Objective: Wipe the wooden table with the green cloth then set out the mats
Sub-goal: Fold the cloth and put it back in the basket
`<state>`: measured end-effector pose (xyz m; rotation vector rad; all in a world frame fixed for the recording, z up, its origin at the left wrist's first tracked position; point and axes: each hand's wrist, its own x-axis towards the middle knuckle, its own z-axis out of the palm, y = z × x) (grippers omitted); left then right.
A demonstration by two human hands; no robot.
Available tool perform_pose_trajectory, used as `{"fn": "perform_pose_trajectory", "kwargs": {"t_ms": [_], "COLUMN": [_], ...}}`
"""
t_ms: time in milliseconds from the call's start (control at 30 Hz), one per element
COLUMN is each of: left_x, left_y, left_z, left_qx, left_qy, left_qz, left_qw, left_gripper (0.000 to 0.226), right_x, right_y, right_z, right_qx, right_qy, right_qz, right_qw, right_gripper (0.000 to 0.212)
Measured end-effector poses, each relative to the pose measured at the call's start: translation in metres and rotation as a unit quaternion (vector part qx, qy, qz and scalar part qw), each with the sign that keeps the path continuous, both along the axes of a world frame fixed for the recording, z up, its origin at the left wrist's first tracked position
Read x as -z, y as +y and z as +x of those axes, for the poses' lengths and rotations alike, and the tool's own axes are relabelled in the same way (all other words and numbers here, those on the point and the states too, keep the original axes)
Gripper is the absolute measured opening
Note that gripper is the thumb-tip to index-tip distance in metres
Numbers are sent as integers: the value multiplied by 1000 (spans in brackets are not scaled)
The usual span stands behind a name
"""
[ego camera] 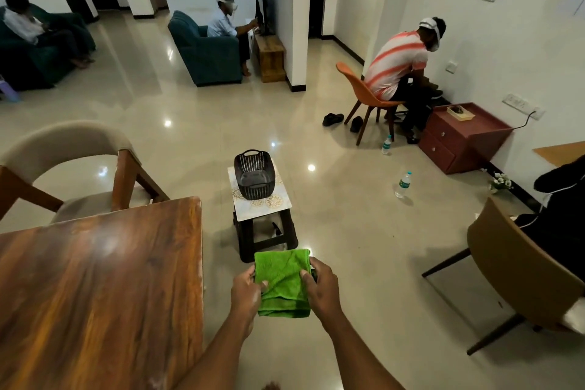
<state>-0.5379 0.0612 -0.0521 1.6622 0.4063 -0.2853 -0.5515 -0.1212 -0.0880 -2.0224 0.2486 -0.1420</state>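
Note:
A folded green cloth (pixel 282 282) hangs in the air just right of the wooden table (pixel 95 288). My left hand (pixel 247 293) pinches its left edge and my right hand (pixel 319 288) grips its right edge. The bare table top fills the lower left. Ahead of my hands stands a small dark stool (pixel 266 231) with pale patterned mats (pixel 262 199) lying on it. A black slotted basket (pixel 253 176) sits on top of the mats.
A beige chair (pixel 72 161) stands at the table's far side. A brown chair (pixel 519 275) is at the right, with a person in black on it. Two water bottles (pixel 402 184) stand on the shiny floor. Other people sit farther back.

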Motion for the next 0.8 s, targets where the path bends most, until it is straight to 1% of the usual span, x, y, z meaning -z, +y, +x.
{"fn": "perform_pose_trajectory", "kwargs": {"t_ms": [167, 300, 400, 467, 567, 600, 700, 800], "left_x": [15, 14, 13, 11, 14, 15, 11, 25], "left_y": [-15, -11, -13, -15, -22, -27, -37, -39], "left_z": [41, 90, 121, 145, 180, 187, 202, 233], "left_qx": [2, 18, 30, 38, 28, 26, 24, 25], "left_qy": [5, -9, -10, -17, -14, -10, 6, 10], "left_qz": [-7, -13, -14, -22, -37, -45, -67, -52], "left_qw": [1000, 1000, 999, 999, 999, 999, 997, 998], "left_gripper": [39, 48, 50, 49, 39, 40, 48, 58], "right_x": [8, 16, 18, 12, -6, -6, -8, 1], "right_y": [-18, -21, -28, -30, -35, -39, -49, -54], "right_z": [40, 90, 122, 146, 170, 177, 197, 225], "right_qx": [2, -24, -29, -36, -31, -27, -33, -51], "right_qy": [-12, -18, -1, -7, -16, -15, -4, 7], "right_qz": [-24, -31, -44, -51, -73, -81, -88, -100], "right_qw": [1000, 999, 999, 998, 997, 996, 996, 994], "right_gripper": [47, 49, 45, 42, 40, 40, 42, 49]}}
